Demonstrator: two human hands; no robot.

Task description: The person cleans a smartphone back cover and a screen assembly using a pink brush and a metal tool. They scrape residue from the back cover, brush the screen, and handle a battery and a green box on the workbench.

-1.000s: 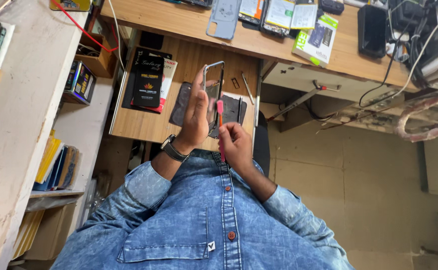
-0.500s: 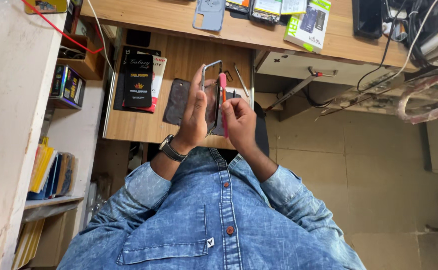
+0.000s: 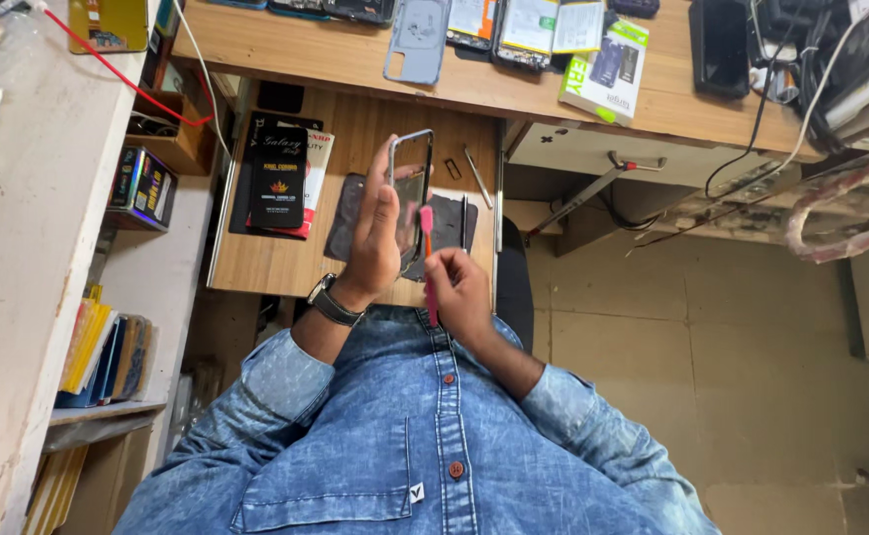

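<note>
My left hand (image 3: 373,233) grips a smartphone (image 3: 412,183) upright, its dark glass facing me, over the pulled-out wooden shelf (image 3: 256,263). A wristwatch (image 3: 333,302) sits on that wrist. My right hand (image 3: 459,292) pinches a thin red-handled tool (image 3: 429,263), its tip against the phone's lower right edge. Both arms wear blue denim sleeves. A dark work mat (image 3: 454,223) lies on the shelf under the hands.
A black box on a red-and-white packet (image 3: 278,178) lies left on the shelf; tweezers (image 3: 476,176) lie to the right. The upper desk (image 3: 355,59) carries a grey phone case (image 3: 417,40), several phones, a green-white box (image 3: 611,59) and cables. Books (image 3: 103,347) fill the left shelving.
The view has shifted slightly. My right hand has slid lower along the phone's edge with the red tool; my left hand keeps the phone steady.
</note>
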